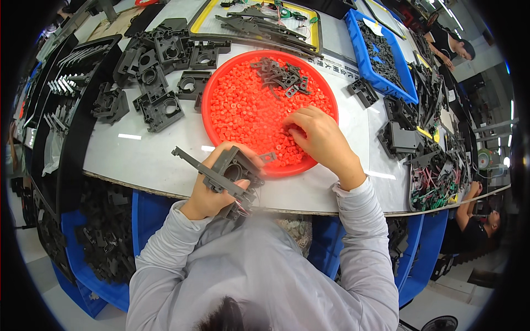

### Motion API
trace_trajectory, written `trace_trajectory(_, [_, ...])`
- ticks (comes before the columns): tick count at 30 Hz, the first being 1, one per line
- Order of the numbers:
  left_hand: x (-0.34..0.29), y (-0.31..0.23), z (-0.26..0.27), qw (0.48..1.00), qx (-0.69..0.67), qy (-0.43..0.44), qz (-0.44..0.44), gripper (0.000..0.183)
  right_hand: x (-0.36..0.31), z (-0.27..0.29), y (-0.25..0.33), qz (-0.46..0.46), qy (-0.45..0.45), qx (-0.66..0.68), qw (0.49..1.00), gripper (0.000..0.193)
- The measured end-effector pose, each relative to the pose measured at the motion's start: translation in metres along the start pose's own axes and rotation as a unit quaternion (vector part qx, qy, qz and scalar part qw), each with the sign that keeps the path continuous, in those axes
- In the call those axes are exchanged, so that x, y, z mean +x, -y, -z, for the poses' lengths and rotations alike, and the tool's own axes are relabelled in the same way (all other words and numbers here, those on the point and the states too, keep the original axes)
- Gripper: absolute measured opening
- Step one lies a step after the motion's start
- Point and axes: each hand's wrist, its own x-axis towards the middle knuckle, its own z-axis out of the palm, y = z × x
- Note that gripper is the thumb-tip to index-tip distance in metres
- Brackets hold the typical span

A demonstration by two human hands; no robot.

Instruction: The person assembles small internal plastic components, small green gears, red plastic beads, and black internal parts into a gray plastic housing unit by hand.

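Left hand (pixel 205 194): wrapped around a grey plastic frame (pixel 225 163), just left of the middle of the frame view; thumb across the front, fingers a bit blurry.
Grey plastic frame: tilted, with a round hole and a long arm poking out to the left; held up near the lower left edge of the red tub (pixel 207 107).
Small grey tab (pixel 269 157): by the tub's lower edge, next to the held part; cannot tell if joined to it.
Right hand (pixel 319 137): right of the middle, over the tub; fingers bent down among the red bits (pixel 237 113), tips close together. Cannot tell if pinching anything; a dark spot by the tips, too hidden to name.
Red bits: spread all over the tub, in the middle of the picture.
Thin grey parts (pixel 286 76): in a heap on top of the red bits, upper right in the tub.
More grey frames (pixel 159 110): on the white table (pixel 130 154), upper left.
Good picking: probably best with fingertips only, one small bit at a time, without scooping.
Good holding: keep the frame still and the round hole easy to see; squeeze gently, mostly on the thick parts.
Watch out: maybe easy to bump the long arm or spill bits over the rim.
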Motion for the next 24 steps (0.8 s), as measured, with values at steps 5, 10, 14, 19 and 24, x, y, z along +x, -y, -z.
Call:
trace_trajectory(5, [0.0,-0.001,-0.001,1.0,-0.002,-0.003,-0.003,0.038,0.001,0.003,0.001,-0.016,0.03,-0.006,0.999,0.01])
trace_trajectory(10, [0.0,0.0,-0.001,1.0,-0.001,-0.003,0.005,0.038,-0.004,0.004,0.0,-0.018,0.013,-0.017,1.0,0.01])
trace_trajectory(14, [-0.001,0.001,0.0,1.0,-0.001,0.001,0.008,0.039,-0.005,0.006,0.0,-0.017,0.028,-0.065,0.997,0.01])
trace_trajectory(19, [-0.001,0.0,-0.003,1.0,-0.001,-0.013,0.013,0.041,-0.001,0.002,-0.005,-0.016,0.016,-0.037,0.999,0.012])
trace_trajectory(24, [-0.001,0.001,-0.001,1.0,0.011,-0.004,0.012,0.04,-0.003,0.007,0.006,-0.02,-0.04,0.09,0.995,0.015])
